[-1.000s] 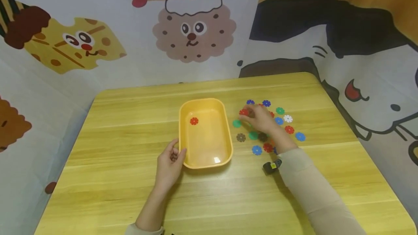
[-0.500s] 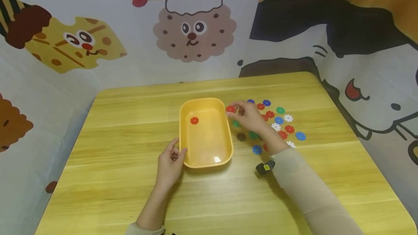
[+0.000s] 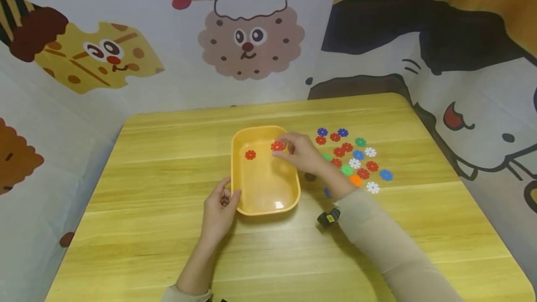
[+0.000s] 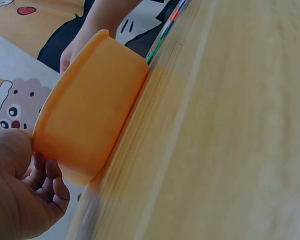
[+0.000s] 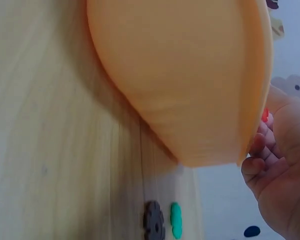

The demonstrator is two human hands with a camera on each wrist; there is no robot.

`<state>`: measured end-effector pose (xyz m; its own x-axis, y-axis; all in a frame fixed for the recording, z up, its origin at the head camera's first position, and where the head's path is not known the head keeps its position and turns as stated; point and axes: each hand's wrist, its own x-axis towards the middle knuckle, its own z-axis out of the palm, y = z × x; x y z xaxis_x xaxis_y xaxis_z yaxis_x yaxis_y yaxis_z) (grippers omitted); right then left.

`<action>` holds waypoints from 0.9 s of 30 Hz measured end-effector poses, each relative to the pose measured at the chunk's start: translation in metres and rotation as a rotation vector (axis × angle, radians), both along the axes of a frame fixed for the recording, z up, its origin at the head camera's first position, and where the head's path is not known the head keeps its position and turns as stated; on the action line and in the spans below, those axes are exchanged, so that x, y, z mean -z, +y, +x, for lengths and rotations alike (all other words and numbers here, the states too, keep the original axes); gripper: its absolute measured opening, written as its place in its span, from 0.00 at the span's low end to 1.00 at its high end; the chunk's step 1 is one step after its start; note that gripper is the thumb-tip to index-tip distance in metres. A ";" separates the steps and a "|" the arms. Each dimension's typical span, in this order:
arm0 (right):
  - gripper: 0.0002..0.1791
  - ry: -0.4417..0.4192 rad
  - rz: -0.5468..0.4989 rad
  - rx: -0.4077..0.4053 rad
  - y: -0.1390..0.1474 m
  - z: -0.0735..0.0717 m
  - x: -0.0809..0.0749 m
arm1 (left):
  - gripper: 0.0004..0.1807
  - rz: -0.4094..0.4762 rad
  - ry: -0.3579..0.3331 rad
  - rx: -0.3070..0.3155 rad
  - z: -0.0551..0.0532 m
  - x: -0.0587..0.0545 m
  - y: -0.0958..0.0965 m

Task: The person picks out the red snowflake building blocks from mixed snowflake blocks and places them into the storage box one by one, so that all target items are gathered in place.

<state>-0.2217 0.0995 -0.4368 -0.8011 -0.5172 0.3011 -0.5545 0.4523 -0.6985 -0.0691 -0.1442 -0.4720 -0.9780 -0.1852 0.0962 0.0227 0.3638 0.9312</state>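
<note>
A yellow-orange rectangular tray [image 3: 266,185] stands on the table, one red flower-shaped plastic disc [image 3: 250,154] lying inside toward its far left. My left hand [image 3: 219,211] holds the tray's near-left rim, thumb on the edge and fingers bent against the outer wall, as the left wrist view also shows at the tray wall [image 4: 95,105]. Over the tray's right side, my right hand [image 3: 304,154] pinches another red flower-shaped disc [image 3: 277,146] between thumb and fingers. In the right wrist view the tray's wall hides most of that disc.
Right of the tray several flower-shaped discs in blue, red, green, white and orange lie scattered, among them a white disc [image 3: 372,187]. My right forearm covers some. A brown disc [image 5: 154,220] lies close to the tray. A printed cloth [image 3: 176,78] hangs behind the wooden table [image 3: 138,190].
My right hand has carried the red disc left from the scattered discs, across the tray's right rim to above its inside. My left hand keeps its hold on the rim.
</note>
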 end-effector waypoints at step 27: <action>0.24 -0.041 0.273 -0.092 -0.059 -0.001 -0.005 | 0.24 0.009 0.023 0.004 0.000 0.000 0.001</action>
